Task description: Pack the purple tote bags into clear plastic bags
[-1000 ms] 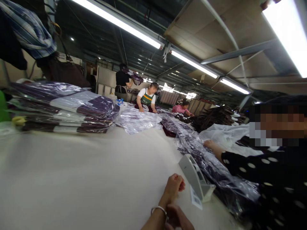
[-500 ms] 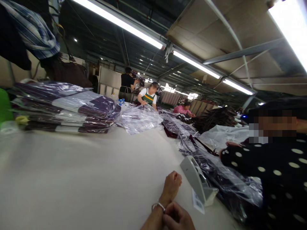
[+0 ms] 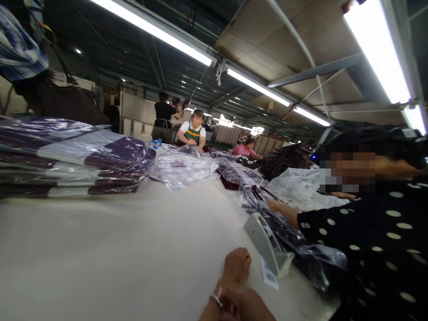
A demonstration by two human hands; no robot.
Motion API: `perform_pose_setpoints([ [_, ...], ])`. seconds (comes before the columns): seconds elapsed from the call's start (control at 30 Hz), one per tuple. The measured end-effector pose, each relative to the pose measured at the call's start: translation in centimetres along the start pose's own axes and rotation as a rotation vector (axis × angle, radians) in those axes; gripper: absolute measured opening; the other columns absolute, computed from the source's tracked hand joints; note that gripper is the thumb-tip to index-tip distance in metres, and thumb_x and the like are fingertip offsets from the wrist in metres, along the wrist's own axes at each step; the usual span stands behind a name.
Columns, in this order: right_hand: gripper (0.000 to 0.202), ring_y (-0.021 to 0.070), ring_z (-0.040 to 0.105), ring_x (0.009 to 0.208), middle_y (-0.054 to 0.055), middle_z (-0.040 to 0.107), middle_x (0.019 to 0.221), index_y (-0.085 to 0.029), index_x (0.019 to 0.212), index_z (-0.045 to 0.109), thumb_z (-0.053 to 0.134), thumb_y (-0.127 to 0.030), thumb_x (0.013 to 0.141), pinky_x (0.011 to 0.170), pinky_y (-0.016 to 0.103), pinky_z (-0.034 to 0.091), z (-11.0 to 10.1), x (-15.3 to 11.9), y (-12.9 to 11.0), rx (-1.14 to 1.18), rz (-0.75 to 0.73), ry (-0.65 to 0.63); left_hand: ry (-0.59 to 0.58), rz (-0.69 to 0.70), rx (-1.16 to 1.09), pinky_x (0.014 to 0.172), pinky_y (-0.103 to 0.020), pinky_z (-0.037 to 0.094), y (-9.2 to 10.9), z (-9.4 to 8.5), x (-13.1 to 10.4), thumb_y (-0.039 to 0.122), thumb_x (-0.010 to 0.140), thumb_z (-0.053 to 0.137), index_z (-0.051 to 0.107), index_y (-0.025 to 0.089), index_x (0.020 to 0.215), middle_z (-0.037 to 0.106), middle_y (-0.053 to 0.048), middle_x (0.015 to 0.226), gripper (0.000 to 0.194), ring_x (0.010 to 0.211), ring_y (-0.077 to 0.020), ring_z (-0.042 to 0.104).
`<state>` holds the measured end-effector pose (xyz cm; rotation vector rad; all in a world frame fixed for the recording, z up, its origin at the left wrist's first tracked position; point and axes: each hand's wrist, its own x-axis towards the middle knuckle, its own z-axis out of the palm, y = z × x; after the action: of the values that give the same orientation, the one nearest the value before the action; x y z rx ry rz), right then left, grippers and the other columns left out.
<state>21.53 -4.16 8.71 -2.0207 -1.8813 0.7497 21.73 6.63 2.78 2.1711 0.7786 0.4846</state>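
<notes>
My left hand (image 3: 236,265) is curled closed above the white table, with nothing visible in it. A silver bracelet (image 3: 217,301) sits round its wrist, one end standing slightly up. My right hand (image 3: 242,301) crosses that wrist from the right, its bent fingers at the bracelet; the fingertips are partly hidden. Just right of my left hand stands a light grey plastic device (image 3: 264,240), its kind unclear. A white printed label (image 3: 269,273) hangs or lies at its base.
The white tabletop (image 3: 110,249) spreads ahead. Plastic-bagged dark garments (image 3: 73,151) are stacked at the left, and a clear bag (image 3: 185,167) lies farther back. On the right, a co-worker in a dotted sleeve (image 3: 354,227) reaches over more bagged garments (image 3: 284,232). Other people work behind.
My view has turned a little to the right. My right hand has moved further over the left wrist. The co-worker's arm at the right now stretches onto the bagged garments.
</notes>
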Motion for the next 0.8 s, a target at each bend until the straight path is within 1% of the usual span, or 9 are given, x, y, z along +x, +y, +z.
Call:
perform_pose_setpoints([
  [0.1, 0.019, 0.0167, 0.065, 0.076, 0.002, 0.075, 0.087, -0.022, 0.091, 0.071, 0.069, -0.020, 0.073, 0.069, 0.022, 0.044, -0.3, 1.2, -0.5, -0.118, 0.018, -0.069, -0.021, 0.002, 0.033, 0.097, -0.030, 0.044, 0.0, 0.0, 0.1, 0.023, 0.093, 0.043, 0.071, 0.019, 0.107, 0.073, -0.008, 0.115, 0.032, 0.109, -0.0208, 0.064],
  [0.2, 0.019, 0.0194, 0.067, 0.072, 0.005, 0.076, 0.083, -0.020, 0.092, 0.073, 0.067, -0.017, 0.074, 0.067, 0.025, 0.046, 0.2, 2.8, -0.3, -0.230, 0.014, -0.119, -0.027, -0.023, -0.009, 0.095, -0.029, 0.045, -0.2, -0.3, 0.3, 0.024, 0.093, 0.044, 0.072, 0.020, 0.107, 0.074, -0.006, 0.115, 0.031, 0.107, -0.0199, 0.065],
  [0.33, 0.026, 0.0235, 0.071, 0.076, 0.007, 0.077, 0.084, -0.021, 0.101, 0.076, 0.062, -0.014, 0.080, 0.069, 0.030, 0.050, 1.0, 4.6, 0.6, -0.258, -0.125, -0.133, -0.012, -0.052, -0.037, 0.092, -0.028, 0.045, -0.5, -0.3, 0.6, 0.024, 0.093, 0.043, 0.072, 0.022, 0.105, 0.075, -0.005, 0.111, 0.032, 0.104, -0.0188, 0.067],
  [0.4, 0.024, 0.0244, 0.071, 0.076, 0.005, 0.076, 0.081, -0.024, 0.097, 0.078, 0.060, -0.015, 0.084, 0.070, 0.031, 0.052, 1.2, 5.2, 0.9, -0.230, -0.186, -0.108, -0.020, -0.058, -0.030, 0.091, -0.028, 0.045, -0.5, -0.2, 0.7, 0.025, 0.093, 0.043, 0.072, 0.022, 0.105, 0.075, -0.004, 0.111, 0.031, 0.104, -0.0188, 0.067],
  [0.47, 0.024, 0.0247, 0.072, 0.076, 0.004, 0.076, 0.077, -0.026, 0.094, 0.079, 0.058, -0.017, 0.087, 0.070, 0.033, 0.053, 1.3, 5.4, 1.1, -0.201, -0.224, -0.056, -0.033, -0.063, -0.030, 0.091, -0.027, 0.045, -0.6, -0.1, 0.9, 0.025, 0.093, 0.044, 0.072, 0.023, 0.105, 0.075, -0.004, 0.110, 0.031, 0.103, -0.0185, 0.067],
  [0.53, 0.024, 0.0243, 0.072, 0.079, 0.003, 0.076, 0.080, -0.028, 0.095, 0.079, 0.057, -0.020, 0.090, 0.072, 0.033, 0.054, 1.2, 5.3, 1.2, -0.182, -0.257, -0.010, -0.038, -0.064, -0.037, 0.091, -0.027, 0.045, -0.6, -0.1, 1.0, 0.025, 0.093, 0.044, 0.072, 0.023, 0.105, 0.075, -0.004, 0.110, 0.030, 0.103, -0.0183, 0.067],
  [0.67, 0.016, 0.0213, 0.071, 0.082, 0.002, 0.077, 0.087, -0.027, 0.095, 0.079, 0.064, -0.033, 0.091, 0.077, 0.029, 0.054, 0.6, 4.4, 1.6, -0.170, -0.387, -0.047, -0.041, -0.065, -0.044, 0.091, -0.027, 0.045, -0.6, -0.3, 1.0, 0.024, 0.093, 0.046, 0.072, 0.023, 0.104, 0.075, -0.004, 0.109, 0.028, 0.102, -0.0186, 0.067],
  [0.73, 0.021, 0.0192, 0.070, 0.079, 0.002, 0.076, 0.085, -0.025, 0.091, 0.078, 0.063, -0.039, 0.094, 0.076, 0.028, 0.054, 0.5, 4.2, 1.8, -0.169, -0.436, -0.037, -0.038, -0.060, -0.041, 0.090, -0.027, 0.045, -0.6, -0.3, 1.0, 0.024, 0.092, 0.046, 0.072, 0.022, 0.103, 0.075, -0.004, 0.108, 0.028, 0.100, -0.0187, 0.067],
  [0.8, 0.029, 0.0179, 0.069, 0.078, 0.002, 0.075, 0.082, -0.024, 0.089, 0.077, 0.056, -0.041, 0.099, 0.076, 0.027, 0.053, 0.6, 4.6, 1.7, -0.174, -0.449, 0.008, -0.035, -0.057, -0.037, 0.089, -0.027, 0.046, -0.5, -0.2, 1.0, 0.023, 0.092, 0.046, 0.072, 0.022, 0.102, 0.075, -0.004, 0.107, 0.027, 0.099, -0.0186, 0.067],
])
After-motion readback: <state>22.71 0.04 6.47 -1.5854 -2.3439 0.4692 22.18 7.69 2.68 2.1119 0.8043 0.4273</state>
